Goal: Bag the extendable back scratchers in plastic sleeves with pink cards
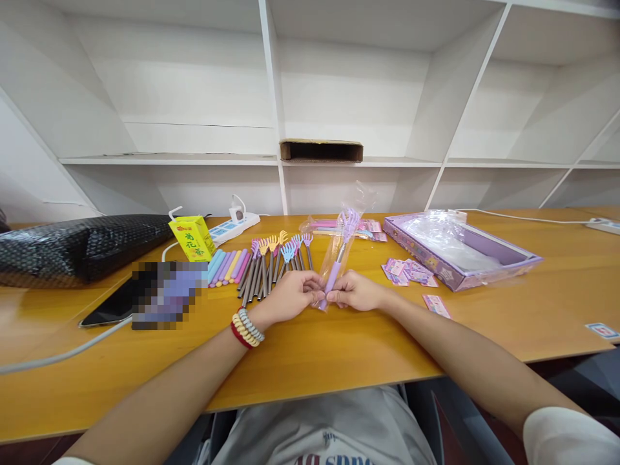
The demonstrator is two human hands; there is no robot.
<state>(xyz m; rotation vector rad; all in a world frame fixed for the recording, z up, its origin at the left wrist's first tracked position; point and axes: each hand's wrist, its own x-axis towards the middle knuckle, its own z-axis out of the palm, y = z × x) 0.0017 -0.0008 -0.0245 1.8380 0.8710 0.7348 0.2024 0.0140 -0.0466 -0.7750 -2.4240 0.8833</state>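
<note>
A purple back scratcher (331, 276) with a claw-shaped head stands tilted in a clear plastic bag (359, 197), held up over the table. My left hand (296, 294) pinches the bag and handle near the bottom from one side. Opposite it, my right hand (356, 290) grips the lower end too, fingers closed. To the left of my hands lie several claw heads on metal rods (264, 268) in purple, yellow and blue. Beside those sits a row of pastel handles (227, 266). Small printed cards (409, 272) are piled to the right, with a single card (436, 306) nearer me.
A purple box with plastic bags (460, 248) stands at the right. Packaged items (372, 227) lie behind my hands. At left are a yellow drink carton (192, 239), a power strip (237, 226), a dark tablet (109, 303) and a black wrapped bundle (87, 248). White shelves rise behind.
</note>
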